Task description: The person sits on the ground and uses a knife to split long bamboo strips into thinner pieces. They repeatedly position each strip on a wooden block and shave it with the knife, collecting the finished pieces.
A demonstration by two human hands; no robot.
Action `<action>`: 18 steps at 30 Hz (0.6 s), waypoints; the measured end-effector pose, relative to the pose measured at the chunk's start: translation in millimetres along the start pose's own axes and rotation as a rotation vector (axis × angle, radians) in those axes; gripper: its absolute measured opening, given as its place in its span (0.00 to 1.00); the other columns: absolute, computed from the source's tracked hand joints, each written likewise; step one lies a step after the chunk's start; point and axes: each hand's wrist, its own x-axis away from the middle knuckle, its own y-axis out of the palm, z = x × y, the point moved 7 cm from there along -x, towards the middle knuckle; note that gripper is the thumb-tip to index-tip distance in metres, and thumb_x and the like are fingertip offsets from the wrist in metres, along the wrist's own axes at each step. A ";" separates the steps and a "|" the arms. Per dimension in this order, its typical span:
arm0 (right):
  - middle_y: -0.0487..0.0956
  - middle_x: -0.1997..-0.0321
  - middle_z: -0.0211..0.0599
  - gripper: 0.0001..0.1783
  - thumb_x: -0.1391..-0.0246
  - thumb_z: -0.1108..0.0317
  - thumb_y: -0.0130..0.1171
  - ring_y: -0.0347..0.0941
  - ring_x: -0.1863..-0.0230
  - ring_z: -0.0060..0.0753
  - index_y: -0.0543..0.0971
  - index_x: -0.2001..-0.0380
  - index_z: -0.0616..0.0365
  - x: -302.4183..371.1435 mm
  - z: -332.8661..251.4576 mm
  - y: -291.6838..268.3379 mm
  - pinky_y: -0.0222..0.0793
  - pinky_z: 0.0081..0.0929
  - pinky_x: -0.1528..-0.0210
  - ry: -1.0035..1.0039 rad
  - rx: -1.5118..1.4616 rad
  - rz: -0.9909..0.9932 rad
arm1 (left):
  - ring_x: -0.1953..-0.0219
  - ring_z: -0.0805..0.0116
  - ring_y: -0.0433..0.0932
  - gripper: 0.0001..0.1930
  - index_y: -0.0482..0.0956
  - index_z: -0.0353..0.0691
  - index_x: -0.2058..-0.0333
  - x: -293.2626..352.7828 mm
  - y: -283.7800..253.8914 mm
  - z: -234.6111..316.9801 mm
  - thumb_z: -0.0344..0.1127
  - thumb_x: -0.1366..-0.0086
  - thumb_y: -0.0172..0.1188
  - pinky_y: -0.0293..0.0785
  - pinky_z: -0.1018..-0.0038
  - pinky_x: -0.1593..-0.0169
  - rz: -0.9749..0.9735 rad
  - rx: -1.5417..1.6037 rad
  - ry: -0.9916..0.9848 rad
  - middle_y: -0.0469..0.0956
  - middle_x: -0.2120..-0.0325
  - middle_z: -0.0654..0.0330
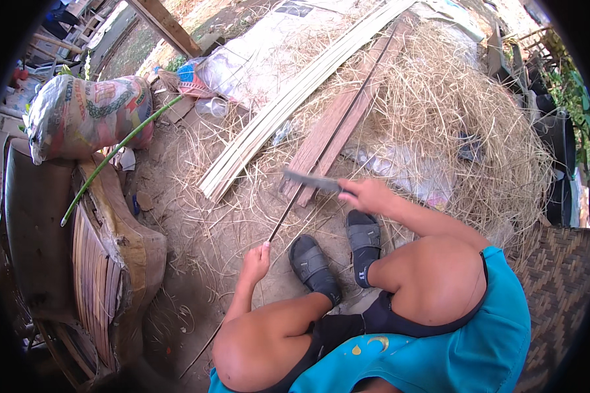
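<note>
My left hand is closed around a long thin dark strip, probably bamboo. From that fist the strip runs away from me over a brown wooden board. A thin dark length also trails behind the hand toward the ground. In my right hand is the handle of a knife. Its blade points left and lies across the strip near the board's close end; whether it touches cannot be made out. Left of the board lies a bundle of pale split strips.
A heap of dry shavings covers the right side over pale sheeting. To the left are a stuffed woven sack, a wooden bench and a green stalk. My sandalled feet stand near the board. Woven matting lies at right.
</note>
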 end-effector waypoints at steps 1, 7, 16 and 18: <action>0.80 0.75 0.49 0.21 0.34 0.45 0.49 0.80 0.71 0.57 0.74 0.45 0.40 -7.3 55.4 -18.5 0.77 0.50 0.64 0.172 0.046 0.141 | 0.70 0.33 0.75 0.27 0.75 0.29 0.74 28.0 -3.7 -23.3 0.50 0.26 0.45 0.68 0.49 0.66 -0.031 -0.016 -0.091 0.73 0.78 0.35; 0.80 0.75 0.37 0.21 0.29 0.49 0.41 0.78 0.77 0.39 0.74 0.49 0.51 -7.6 220.5 -133.7 0.76 0.41 0.71 0.736 0.094 0.340 | 0.71 0.34 0.77 0.27 0.79 0.29 0.72 68.4 -33.8 -88.4 0.51 0.28 0.47 0.69 0.48 0.66 -0.107 -0.043 -0.273 0.76 0.77 0.35; 0.79 0.73 0.49 0.28 0.36 0.37 0.47 0.80 0.71 0.57 0.72 0.41 0.38 19.7 -46.7 39.1 0.77 0.51 0.69 -0.069 0.108 -0.054 | 0.73 0.33 0.79 0.20 0.68 0.35 0.68 -36.9 12.6 33.6 0.48 0.26 0.45 0.74 0.45 0.70 0.029 -0.303 0.179 0.78 0.79 0.36; 0.79 0.73 0.47 0.28 0.37 0.36 0.47 0.80 0.72 0.53 0.72 0.41 0.37 9.4 15.1 12.4 0.76 0.48 0.71 -0.018 0.179 0.024 | 0.76 0.34 0.78 0.19 0.69 0.35 0.67 -29.0 8.6 43.1 0.48 0.25 0.45 0.74 0.44 0.71 0.043 -0.355 0.207 0.77 0.81 0.38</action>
